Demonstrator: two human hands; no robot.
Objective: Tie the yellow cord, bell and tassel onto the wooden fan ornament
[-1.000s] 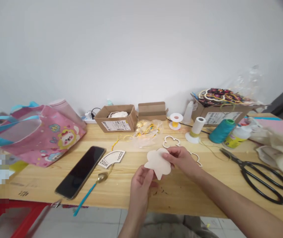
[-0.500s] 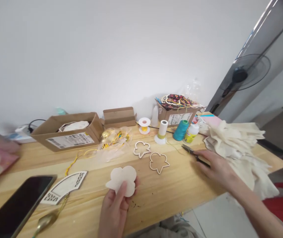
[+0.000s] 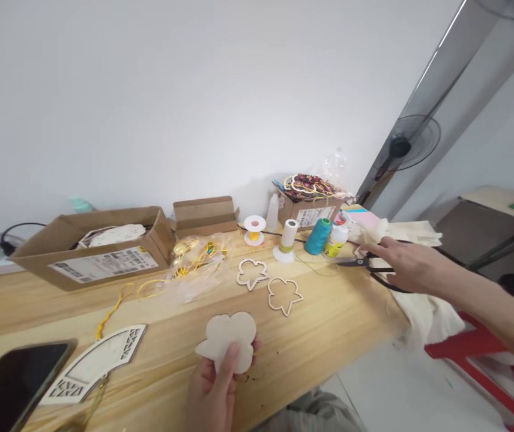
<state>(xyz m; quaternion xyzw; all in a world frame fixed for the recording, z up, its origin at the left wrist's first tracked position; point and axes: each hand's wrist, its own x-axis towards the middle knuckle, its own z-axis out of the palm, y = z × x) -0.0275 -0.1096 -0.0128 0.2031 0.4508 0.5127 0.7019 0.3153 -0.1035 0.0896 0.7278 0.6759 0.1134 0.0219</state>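
Note:
My left hand (image 3: 221, 384) pinches a pale flower-shaped piece (image 3: 229, 337), thumb on its face, near the table's front edge. At the right, my right hand (image 3: 401, 261) is on the black handles of a pair of scissors (image 3: 355, 262), beside cream cloth (image 3: 435, 309). The scissors' blades point left. Two thin flower-shaped frames, one (image 3: 251, 274) behind the other (image 3: 284, 296), lie flat between my hands.
Along the wall stand an open cardboard box (image 3: 104, 264), a spool (image 3: 254, 230), white thread (image 3: 287, 240), teal thread (image 3: 317, 237), a glue bottle (image 3: 336, 240) and a filled box (image 3: 313, 210). A phone (image 3: 18, 384) and fan-shaped frame (image 3: 99, 363) lie left.
My right hand has moved right with the scissors, whose handles are now spread, over the cloth. The view has turned right. My left hand still holds the flower-shaped piece.

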